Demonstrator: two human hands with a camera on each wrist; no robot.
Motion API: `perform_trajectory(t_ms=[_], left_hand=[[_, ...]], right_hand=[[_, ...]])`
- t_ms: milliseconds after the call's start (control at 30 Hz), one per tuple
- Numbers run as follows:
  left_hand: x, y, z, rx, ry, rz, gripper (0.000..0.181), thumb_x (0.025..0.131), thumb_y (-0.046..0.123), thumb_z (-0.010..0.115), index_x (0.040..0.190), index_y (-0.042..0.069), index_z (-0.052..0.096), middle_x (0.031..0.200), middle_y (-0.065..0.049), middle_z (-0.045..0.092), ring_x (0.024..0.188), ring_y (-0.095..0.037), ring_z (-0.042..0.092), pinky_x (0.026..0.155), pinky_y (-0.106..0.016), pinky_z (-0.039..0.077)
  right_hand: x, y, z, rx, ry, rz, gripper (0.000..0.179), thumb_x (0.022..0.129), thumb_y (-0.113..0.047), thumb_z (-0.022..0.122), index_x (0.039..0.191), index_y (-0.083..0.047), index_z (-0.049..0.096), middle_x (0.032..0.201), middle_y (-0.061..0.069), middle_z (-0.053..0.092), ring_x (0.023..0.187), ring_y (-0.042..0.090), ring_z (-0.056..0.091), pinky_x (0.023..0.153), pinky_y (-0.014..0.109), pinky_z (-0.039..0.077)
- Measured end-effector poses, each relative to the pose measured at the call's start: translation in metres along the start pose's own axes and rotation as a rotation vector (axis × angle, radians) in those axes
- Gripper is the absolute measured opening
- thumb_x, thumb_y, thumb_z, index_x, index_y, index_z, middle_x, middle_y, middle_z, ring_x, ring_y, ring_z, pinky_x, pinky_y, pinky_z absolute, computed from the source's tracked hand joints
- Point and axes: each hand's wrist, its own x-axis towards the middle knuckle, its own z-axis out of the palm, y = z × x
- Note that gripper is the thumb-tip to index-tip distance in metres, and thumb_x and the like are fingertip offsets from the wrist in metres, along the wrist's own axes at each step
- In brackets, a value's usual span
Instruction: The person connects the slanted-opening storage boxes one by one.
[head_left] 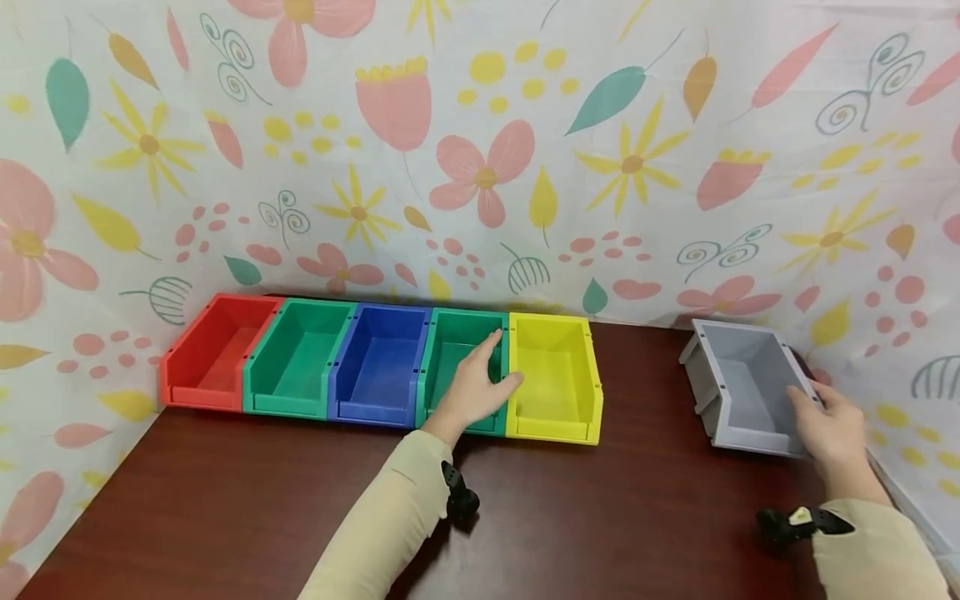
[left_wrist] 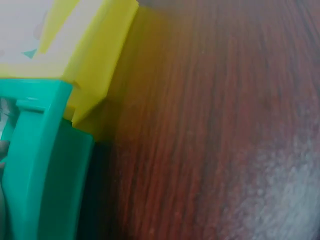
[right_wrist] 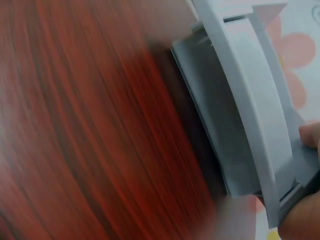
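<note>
My right hand (head_left: 832,429) grips the right wall of a grey open-front storage bin (head_left: 750,383), thumb over the rim on the inner side and fingers mostly hidden outside. In the right wrist view the grey bin (right_wrist: 250,105) is tilted in the picture, close over the wood surface. Over the right-hand green bin (head_left: 457,333), my left hand (head_left: 474,387) has its fingers extended toward the back and its thumb spread over the edge of the yellow bin (head_left: 555,375). The left wrist view catches the front corner of that green bin (left_wrist: 45,150) beside the yellow one.
Left of these, a red bin (head_left: 225,350), another green bin (head_left: 303,358) and a blue bin (head_left: 382,362) complete a side-by-side row along the back of the dark wood table (head_left: 645,500). A flower-print cloth (head_left: 480,250) hangs behind and at both sides.
</note>
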Motion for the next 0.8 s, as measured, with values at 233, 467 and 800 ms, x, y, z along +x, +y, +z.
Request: perform_trajectory(t_ms=[233, 467, 800], left_hand=[[-0.001, 0.002, -0.004, 0.029, -0.005, -0.029, 0.072, 0.088, 0.046, 0.055, 0.15, 0.036, 0.02, 0.154, -0.003, 0.031, 0.14, -0.028, 0.033, 0.105, -0.053, 0.037], [0.003, -0.001, 0.002, 0.041, 0.027, -0.024, 0.072, 0.085, 0.049, 0.054, 0.149, 0.038, 0.022, 0.152, -0.002, 0.034, 0.138, -0.026, 0.036, 0.104, -0.049, 0.04], [0.002, -0.001, 0.004, 0.071, 0.044, -0.049, 0.072, 0.085, 0.049, 0.054, 0.149, 0.039, 0.023, 0.151, -0.004, 0.037, 0.135, -0.027, 0.04, 0.1, -0.051, 0.043]], right_hand=[[-0.006, -0.018, 0.023, 0.157, -0.039, -0.02, 0.058, 0.096, -0.032, 0.045, 0.136, 0.009, 0.042, 0.086, -0.009, 0.055, 0.066, -0.013, 0.045, 0.054, 0.012, 0.043], [-0.017, -0.038, 0.04, 0.312, -0.08, -0.009, 0.054, 0.096, -0.032, 0.048, 0.134, 0.006, 0.046, 0.076, -0.03, 0.048, 0.066, -0.01, 0.053, 0.055, 0.014, 0.047], [-0.041, -0.069, 0.065, 0.483, -0.118, 0.055, 0.058, 0.096, -0.032, 0.05, 0.139, 0.006, 0.041, 0.079, -0.025, 0.054, 0.07, -0.009, 0.054, 0.059, 0.012, 0.047]])
